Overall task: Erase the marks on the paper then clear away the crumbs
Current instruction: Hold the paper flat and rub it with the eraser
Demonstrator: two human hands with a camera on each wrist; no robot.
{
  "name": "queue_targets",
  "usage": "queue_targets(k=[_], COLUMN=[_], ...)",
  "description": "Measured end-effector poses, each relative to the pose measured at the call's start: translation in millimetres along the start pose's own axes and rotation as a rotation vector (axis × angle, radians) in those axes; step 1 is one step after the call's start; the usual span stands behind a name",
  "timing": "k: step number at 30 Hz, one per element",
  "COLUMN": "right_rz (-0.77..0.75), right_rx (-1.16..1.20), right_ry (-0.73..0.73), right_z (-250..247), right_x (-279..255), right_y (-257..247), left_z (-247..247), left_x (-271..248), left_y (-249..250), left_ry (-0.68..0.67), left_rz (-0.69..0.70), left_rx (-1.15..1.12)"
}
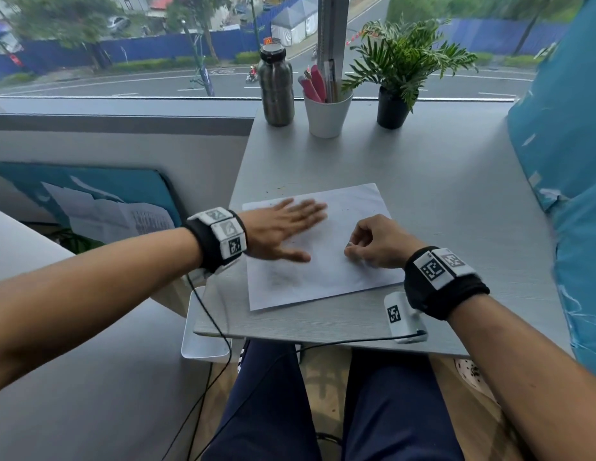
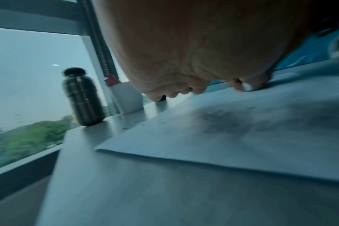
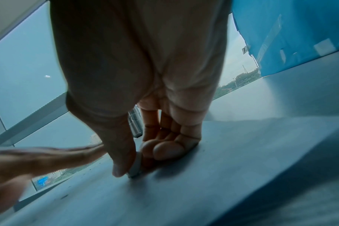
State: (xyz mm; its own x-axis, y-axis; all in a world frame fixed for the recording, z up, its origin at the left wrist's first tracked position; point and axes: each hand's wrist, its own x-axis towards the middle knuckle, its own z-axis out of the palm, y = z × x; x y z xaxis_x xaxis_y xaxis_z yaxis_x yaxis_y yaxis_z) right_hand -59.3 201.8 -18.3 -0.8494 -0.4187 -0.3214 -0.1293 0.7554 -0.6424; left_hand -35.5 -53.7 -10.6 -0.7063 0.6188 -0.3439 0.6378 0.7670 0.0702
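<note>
Two hands work the paper [image 1: 323,261] lying on the desk [image 1: 439,181]: my left hand [image 1: 280,231] lies flat, fingers spread, while my right hand [image 1: 376,242] pinches a small white eraser [image 3: 135,168] against the sheet.

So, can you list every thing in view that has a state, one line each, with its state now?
left hand: flat, fingers straight, on the paper
right hand: curled, pinching the eraser
eraser: tip down on the paper
paper: flat on the table, faint grey smudges remain
bottle: upright, cap on
white cup: upright, holds pens
potted plant: upright
</note>
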Motion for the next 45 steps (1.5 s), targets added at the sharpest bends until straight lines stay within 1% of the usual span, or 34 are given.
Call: queue_targets(k=[1,2,4,5,6,8,12,13,14,15,16,17,19,21,22,23,24,25,26,29,32,35,37,38,40,41,43,45], right_rz=[-0.001,-0.003,-0.004,-0.001,0.004,0.017,0.028,0.029,0.031,0.029,0.025,0.02,0.017,0.015,0.014,0.013,0.013,0.014,0.013,0.021,0.019,0.024,0.022,0.021,0.015,0.011,0.003,0.0], right_rx=[-0.01,-0.026,-0.047,-0.048,-0.048,-0.05,-0.038,-0.03,-0.02,-0.014,-0.014,-0.016,-0.019,-0.016,-0.018,-0.021,-0.021,-0.022,-0.027,-0.042,-0.044,-0.041,-0.052,-0.053,-0.056,-0.063,-0.064,-0.05], right_ry=[0.002,0.006,0.012,0.015,0.019,0.028,0.018,0.014,0.01,0.006,0.005,0.007,0.008,0.003,0.002,0.003,0.003,0.004,0.006,0.016,0.022,0.027,0.031,0.033,0.032,0.03,0.019,0.008], right_z=[-0.2,-0.5,-0.4,-0.1,0.5,1.0,0.2,0.2,0.1,0.2,0.5,0.5,0.5,0.8,0.7,0.8,0.8,0.9,1.1,1.7,1.8,1.6,2.1,2.2,1.8,1.4,0.7,-0.4], right_x=[-0.2,-0.7,-1.8,-2.3,-2.6,-3.0,-2.9,-2.5,-2.1,-1.7,-1.4,-1.1,-0.8,-0.6,-0.7,-0.9,-1.0,-1.5,-2.4,-3.7,-3.7,-4.3,-4.5,-4.7,-5.5,-6.1,-6.9,-7.9], right_y=[-0.5,-1.1,-2.5,-2.8,-2.9,-3.6,-5.1,-4.9,-4.5,-4.2,-3.7,-3.2,-2.3,-2.1,-2.1,-2.4,-2.8,-3.3,-3.8,-4.1,-4.4,-4.8,-4.9,-4.9,-3.7,-2.8,0.1,2.3], left_z=[5.3,11.3,19.0,18.2,15.2,5.3,-13.0,-16.1,-18.7,-21.0,-21.9,-21.3,-12.5,5.3,14.8,22.3,28.4,31.1,33.0,28.8,16.3,2.5,-2.9,-3.9,-4.8,-3.4,2.6,11.6], left_x=[-2.7,-2.5,4.1,9.6,16.4,29.8,43.8,42.6,38.6,31.5,22.2,10.3,-16.6,-41.1,-49.4,-55.1,-57.9,-59.0,-57.3,-40.8,-16.9,1.0,3.8,2.2,-6.6,-12.9,-27.6,-41.7], left_y=[10.2,17.7,22.3,19.4,12.8,-5.2,-36.4,-39.3,-40.1,-37.4,-31.9,-22.9,2.7,28.5,36.7,40.4,38.2,32.2,21.6,-17.8,-49.1,-66.1,-66.8,-63.7,-49.0,-39.8,-19.9,-3.9], left_ry=[-0.019,-0.047,-0.088,-0.088,-0.08,-0.073,-0.129,-0.126,-0.101,-0.061,-0.019,0.01,0.025,-0.037,-0.076,-0.105,-0.118,-0.119,-0.105,-0.073,-0.096,-0.1,-0.036,0.017,0.098,0.109,0.083,0.03], left_rz=[0.085,0.137,0.152,0.125,0.072,-0.078,-0.369,-0.428,-0.464,-0.458,-0.408,-0.314,-0.067,0.16,0.246,0.297,0.316,0.306,0.264,0.051,-0.138,-0.335,-0.427,-0.425,-0.336,-0.289,-0.251,-0.27], left_rx=[0.009,0.003,-0.04,-0.062,-0.08,-0.114,-0.151,-0.151,-0.148,-0.136,-0.11,-0.076,-0.028,0.014,0.044,0.057,0.041,0.004,-0.035,-0.102,-0.121,-0.144,-0.123,-0.121,-0.177,-0.22,-0.26,-0.272])
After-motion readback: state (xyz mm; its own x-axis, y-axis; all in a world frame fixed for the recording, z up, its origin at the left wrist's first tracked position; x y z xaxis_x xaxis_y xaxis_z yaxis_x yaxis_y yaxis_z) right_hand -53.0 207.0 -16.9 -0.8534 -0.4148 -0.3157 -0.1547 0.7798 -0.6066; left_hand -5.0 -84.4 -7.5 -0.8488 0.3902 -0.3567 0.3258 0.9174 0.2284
